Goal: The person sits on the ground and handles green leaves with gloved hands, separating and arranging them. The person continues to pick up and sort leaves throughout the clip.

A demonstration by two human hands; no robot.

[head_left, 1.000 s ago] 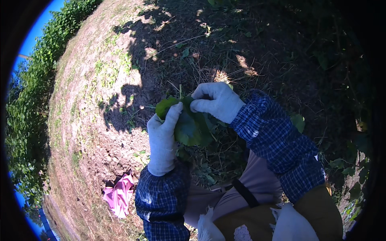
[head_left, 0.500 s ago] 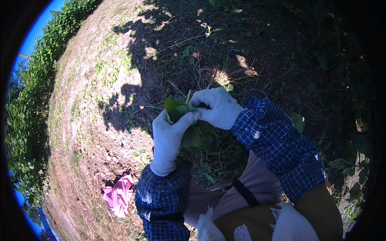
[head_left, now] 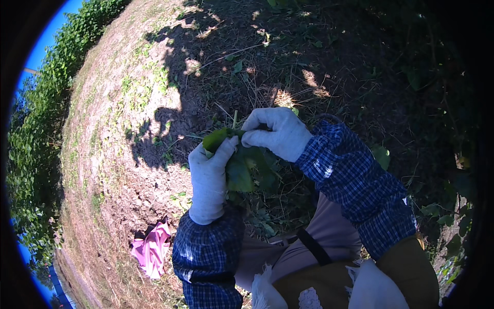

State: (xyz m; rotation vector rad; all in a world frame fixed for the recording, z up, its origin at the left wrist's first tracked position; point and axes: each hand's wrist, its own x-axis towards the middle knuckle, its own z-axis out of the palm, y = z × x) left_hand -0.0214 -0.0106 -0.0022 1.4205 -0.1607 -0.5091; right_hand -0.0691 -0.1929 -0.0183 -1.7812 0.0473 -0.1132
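Note:
Broad green leaves (head_left: 241, 172) hang in front of me, gathered between my two gloved hands. My left hand (head_left: 210, 167), in a pale glove, is closed on them, with the thumb pressed over a folded leaf. A pale green stem (head_left: 235, 119) sticks up between the hands. My right hand (head_left: 278, 135), also gloved, is closed in a pinch at the right edge of the leaves, its thumb against its bent fingers. What lies right between those fingertips is partly hidden.
A pink cloth (head_left: 153, 251) lies on the sunlit ground at lower left. Dry grass and cut stems (head_left: 247, 72) cover the shaded soil ahead. A leafy green row (head_left: 38, 139) runs along the left edge; darker foliage (head_left: 453, 180) stands at right.
My hands have drawn a little apart, the left one moving left. More of the leaves now shows hanging between and below them.

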